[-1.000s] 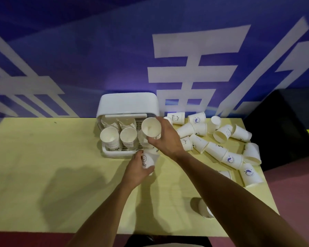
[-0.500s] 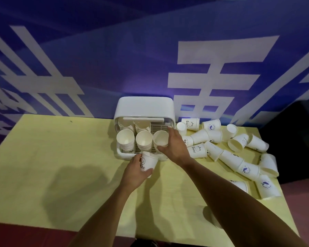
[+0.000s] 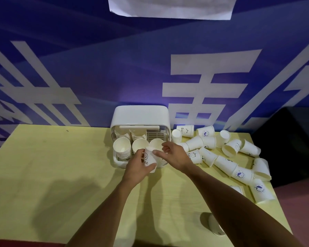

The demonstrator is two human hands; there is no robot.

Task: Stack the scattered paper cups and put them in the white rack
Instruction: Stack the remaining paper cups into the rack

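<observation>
I see the pale yellow table (image 3: 61,175), matte and flat, carrying everything. At its far edge stands the white rack (image 3: 141,114), smooth moulded plastic with rounded corners, its lid tipped up at the back and its slotted floor showing. It holds five stacks: two behind and three in front.

To the right of the rack, the scattered cups (image 3: 227,164) lie mostly on their sides. They are thin tapered paper with rolled rims and small printed logos. One stray cup (image 3: 215,227) lies near the table's front edge.

Half a second ago my right hand (image 3: 177,155) was setting a stack into the front right slot. That front right stack (image 3: 156,142) now stands in the rack, so I judge that load delivered. The hand has let go and come back, fingers loosely curled around nothing, with the thumb close to the next cup's rim. I cannot tell whether it touches.

My left hand (image 3: 137,168) wraps the HELLO cup (image 3: 150,158), upright just before the rack.
</observation>
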